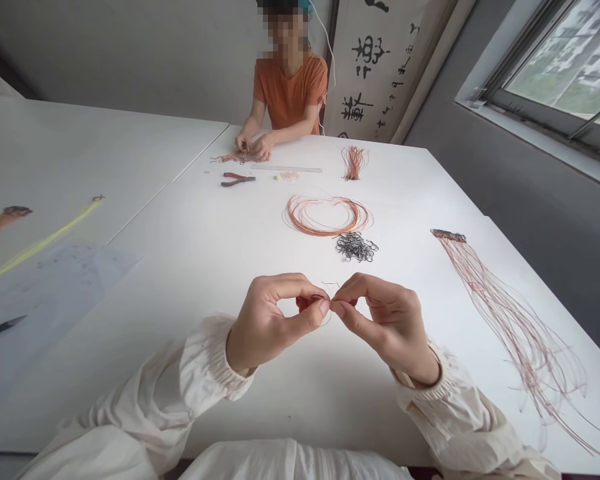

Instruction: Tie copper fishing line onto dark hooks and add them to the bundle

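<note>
Both hands meet in front of me over the white table, fingertips almost touching. My left hand (pixel 280 317) pinches a small dark fish hook (pixel 319 297), mostly covered by its thumb and index finger. In a pinch of thumb and index finger, my right hand (pixel 383 320) grips a thin fishing line (pixel 331 285) right beside the hook. A fine loop of the line shows above and below the fingertips. Just beyond my hands lies a heap of loose dark fish hooks (pixel 357 247), touching a coil of orange fishing line (pixel 300 225).
At right, a bundle of hooked lines (pixel 500 300) spreads over the white table (pixel 205 267). Another bundle (pixel 353 164), red-handled pliers (pixel 237 179) and a clear ruler (pixel 286 169) lie farther back. A co-worker (pixel 290 93) sits opposite, handling lines. Yellow strands (pixel 45 241) and a plastic sheet (pixel 65 293) are left.
</note>
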`<state>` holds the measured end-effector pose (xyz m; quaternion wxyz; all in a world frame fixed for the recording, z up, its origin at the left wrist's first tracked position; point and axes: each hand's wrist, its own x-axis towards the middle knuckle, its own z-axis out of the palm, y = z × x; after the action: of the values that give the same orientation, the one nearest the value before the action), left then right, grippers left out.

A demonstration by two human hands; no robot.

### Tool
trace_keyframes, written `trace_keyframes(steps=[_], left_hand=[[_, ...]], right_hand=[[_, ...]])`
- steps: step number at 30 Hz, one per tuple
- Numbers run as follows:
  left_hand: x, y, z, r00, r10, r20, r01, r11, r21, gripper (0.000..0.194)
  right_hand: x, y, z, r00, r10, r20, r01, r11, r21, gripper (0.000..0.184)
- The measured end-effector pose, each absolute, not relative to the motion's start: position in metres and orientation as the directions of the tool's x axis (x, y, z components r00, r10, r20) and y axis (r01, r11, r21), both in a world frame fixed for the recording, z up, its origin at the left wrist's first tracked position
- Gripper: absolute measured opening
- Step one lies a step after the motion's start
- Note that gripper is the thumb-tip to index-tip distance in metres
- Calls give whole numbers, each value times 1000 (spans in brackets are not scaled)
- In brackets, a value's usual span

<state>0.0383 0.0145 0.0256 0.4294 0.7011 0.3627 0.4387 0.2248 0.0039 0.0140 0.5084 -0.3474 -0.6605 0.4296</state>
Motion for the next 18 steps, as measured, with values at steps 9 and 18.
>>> trace_keyframes(steps=[9,18], left_hand=[[37,15,26,350,867,355,102,-412,906,8],[24,28,36,572,815,90,-83,-52,995,19]], right_hand=[[225,4,12,-233,901,366,-45,366,-930,5],[236,11,18,-400,823,403,-42,423,-905,10]])
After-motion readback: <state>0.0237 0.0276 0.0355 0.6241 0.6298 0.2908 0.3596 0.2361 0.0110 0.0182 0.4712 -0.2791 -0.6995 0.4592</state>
